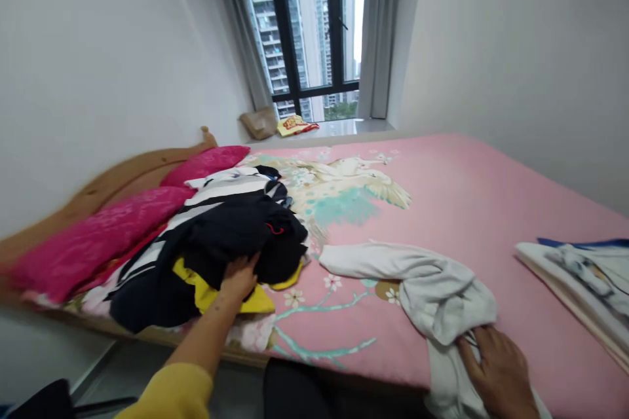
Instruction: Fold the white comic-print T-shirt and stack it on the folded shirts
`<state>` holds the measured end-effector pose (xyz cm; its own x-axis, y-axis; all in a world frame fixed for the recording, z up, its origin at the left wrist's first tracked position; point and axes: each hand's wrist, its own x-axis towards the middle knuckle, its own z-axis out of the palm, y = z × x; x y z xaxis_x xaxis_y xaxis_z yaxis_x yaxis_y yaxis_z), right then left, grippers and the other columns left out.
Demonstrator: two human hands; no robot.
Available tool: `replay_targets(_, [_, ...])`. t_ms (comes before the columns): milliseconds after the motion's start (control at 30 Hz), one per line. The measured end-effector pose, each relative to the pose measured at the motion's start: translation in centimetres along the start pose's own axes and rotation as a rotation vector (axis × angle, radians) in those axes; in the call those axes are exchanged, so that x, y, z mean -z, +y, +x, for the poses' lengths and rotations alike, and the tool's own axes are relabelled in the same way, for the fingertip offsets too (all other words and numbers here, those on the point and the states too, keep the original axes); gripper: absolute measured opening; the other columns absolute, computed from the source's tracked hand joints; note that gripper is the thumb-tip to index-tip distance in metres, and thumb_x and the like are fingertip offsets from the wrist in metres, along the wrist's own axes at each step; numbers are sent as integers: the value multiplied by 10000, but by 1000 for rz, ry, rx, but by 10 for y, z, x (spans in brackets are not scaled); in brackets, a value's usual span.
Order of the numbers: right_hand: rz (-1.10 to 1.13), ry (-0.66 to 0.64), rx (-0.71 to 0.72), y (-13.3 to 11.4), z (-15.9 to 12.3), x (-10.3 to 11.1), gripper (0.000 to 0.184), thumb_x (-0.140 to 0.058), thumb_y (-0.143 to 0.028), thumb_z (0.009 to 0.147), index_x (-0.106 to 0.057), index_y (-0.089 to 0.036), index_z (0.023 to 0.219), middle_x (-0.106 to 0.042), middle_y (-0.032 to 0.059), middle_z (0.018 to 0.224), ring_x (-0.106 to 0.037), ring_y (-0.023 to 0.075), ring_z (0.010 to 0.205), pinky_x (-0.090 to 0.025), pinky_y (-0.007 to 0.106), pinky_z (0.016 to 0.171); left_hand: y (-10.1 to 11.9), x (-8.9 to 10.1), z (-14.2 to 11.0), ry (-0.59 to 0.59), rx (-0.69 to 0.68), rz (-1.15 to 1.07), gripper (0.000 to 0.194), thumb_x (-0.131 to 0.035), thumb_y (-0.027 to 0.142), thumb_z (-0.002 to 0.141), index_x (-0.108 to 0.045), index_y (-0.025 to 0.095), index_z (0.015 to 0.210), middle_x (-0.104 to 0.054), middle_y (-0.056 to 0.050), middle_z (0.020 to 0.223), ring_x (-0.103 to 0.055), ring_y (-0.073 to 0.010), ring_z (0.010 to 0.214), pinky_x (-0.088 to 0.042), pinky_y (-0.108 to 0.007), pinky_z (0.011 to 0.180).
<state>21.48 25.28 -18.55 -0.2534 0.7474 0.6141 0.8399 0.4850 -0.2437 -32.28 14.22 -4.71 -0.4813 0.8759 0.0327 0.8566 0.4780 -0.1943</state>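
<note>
My left hand (239, 277), in a yellow sleeve, reaches into a heap of clothes (216, 242) on the left side of the bed; its fingers curl into dark navy fabric beside a yellow garment (211, 291). My right hand (496, 370) lies on a crumpled white garment (427, 281) near the bed's front edge, fingers flat and apart on the cloth. The heap holds black, navy and black-and-white striped pieces.
The bed has a pink sheet (472, 203) with a bird print. Magenta pillows (93, 236) lean on a wooden headboard (122, 173). Folded clothes (580, 275) lie at the right edge. A window (304, 26) and a sill with a bag (259, 122) are behind.
</note>
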Motion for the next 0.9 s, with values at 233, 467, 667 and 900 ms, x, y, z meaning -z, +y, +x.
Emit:
replay_targets(233, [18,-93,-85,-11,6,4,371,-394,-505,889,-580,-189,941,-579,91,872,-514,258,898,-374,446,904,29,-8,32,-6,28,-50,616,-626,262,695,-512,98,1278,-491,-223,1316,-403,-378,1243,-229,-545,1045])
replay_targets(467, [458,-10,-341,-11,22,18,385,-332,-409,942,-642,-181,931,-640,85,950,-541,227,931,-359,466,966,136,-19,-63,163,-75,-617,529,-609,430,755,-575,180,1221,-389,-179,1439,-259,-362,1373,-184,-589,1097])
replay_targets(667, [812,-10,-283,-59,-8,67,324,-342,-305,955,-630,-189,1044,-608,93,1121,-520,200,1112,-390,377,991,275,1,-145,16,-341,-1260,418,-565,413,812,-620,192,1163,-548,-130,1306,-499,-264,1226,-396,-455,1035])
replay_targets(900, [907,-132,-329,-86,-42,93,229,-440,-309,916,-632,-193,962,-647,75,927,-603,189,896,-487,312,803,361,58,-94,43,-388,-1347,376,-685,236,640,-660,180,1011,-614,-108,1183,-483,-248,1203,-290,-399,1075])
